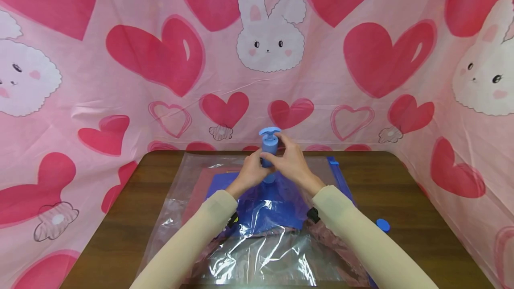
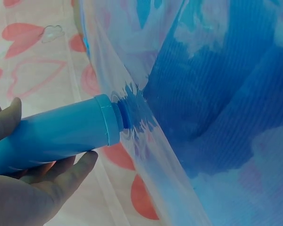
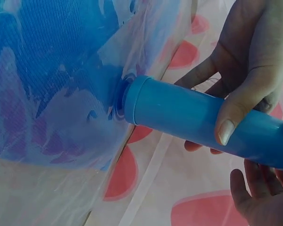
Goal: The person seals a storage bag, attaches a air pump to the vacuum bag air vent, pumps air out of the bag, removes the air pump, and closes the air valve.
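A blue hand pump (image 1: pixel 270 146) stands upright on a clear plastic storage bag (image 1: pixel 176 211), its narrow end (image 2: pixel 125 115) against the film. My left hand (image 1: pixel 254 167) grips the pump's barrel, thumb on one side and fingers on the other. My right hand (image 1: pixel 295 159) holds the barrel too, its thumb (image 3: pixel 236 113) lying across it in the right wrist view. The pump's light blue handle (image 1: pixel 270 131) sits just above the barrel. Inside the bag lies ribbed blue cloth (image 2: pixel 212 89) with pinkish cloth (image 1: pixel 196 193) beside it.
The bag covers most of the dark wooden table (image 1: pixel 401 191). A blue zip strip (image 1: pixel 341 177) runs down its right side. On the table to the right lies a round blue cap (image 1: pixel 383 225). A pink heart-print sheet (image 1: pixel 273 84) hangs behind and at both sides.
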A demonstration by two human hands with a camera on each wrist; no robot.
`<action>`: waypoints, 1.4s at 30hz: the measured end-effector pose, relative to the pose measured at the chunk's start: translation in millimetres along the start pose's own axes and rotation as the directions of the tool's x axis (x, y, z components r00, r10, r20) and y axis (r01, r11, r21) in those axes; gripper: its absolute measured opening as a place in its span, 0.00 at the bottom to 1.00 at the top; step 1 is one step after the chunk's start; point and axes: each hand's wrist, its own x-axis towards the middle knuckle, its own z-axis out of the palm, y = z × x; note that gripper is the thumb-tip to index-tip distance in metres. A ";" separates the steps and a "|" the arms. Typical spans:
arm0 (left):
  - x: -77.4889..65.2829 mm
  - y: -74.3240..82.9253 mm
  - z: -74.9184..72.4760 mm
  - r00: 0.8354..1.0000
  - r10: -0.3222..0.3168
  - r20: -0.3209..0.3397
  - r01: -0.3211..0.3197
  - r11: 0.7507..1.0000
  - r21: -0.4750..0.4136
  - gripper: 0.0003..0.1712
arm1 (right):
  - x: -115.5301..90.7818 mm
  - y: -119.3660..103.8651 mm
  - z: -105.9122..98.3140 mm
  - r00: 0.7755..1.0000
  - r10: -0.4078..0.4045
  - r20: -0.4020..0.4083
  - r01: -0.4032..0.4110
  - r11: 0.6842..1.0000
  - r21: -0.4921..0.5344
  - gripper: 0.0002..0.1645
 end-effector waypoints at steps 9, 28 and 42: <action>-0.6 -1.4 -0.2 1.000 0.002 0.018 -0.002 1.000 0.000 0.28 | -4.2 5.7 -0.4 0.998 -0.043 0.047 0.043 0.999 0.018 0.39; -4.3 -2.1 -1.5 0.999 -0.023 0.030 0.023 1.000 -0.015 0.28 | -7.9 11.9 3.0 0.997 -0.057 0.048 0.050 0.990 0.128 0.39; -0.5 1.4 -2.5 1.000 -0.002 0.025 0.002 1.000 0.002 0.27 | -2.2 11.3 3.2 0.998 -0.056 0.033 0.052 0.993 0.105 0.41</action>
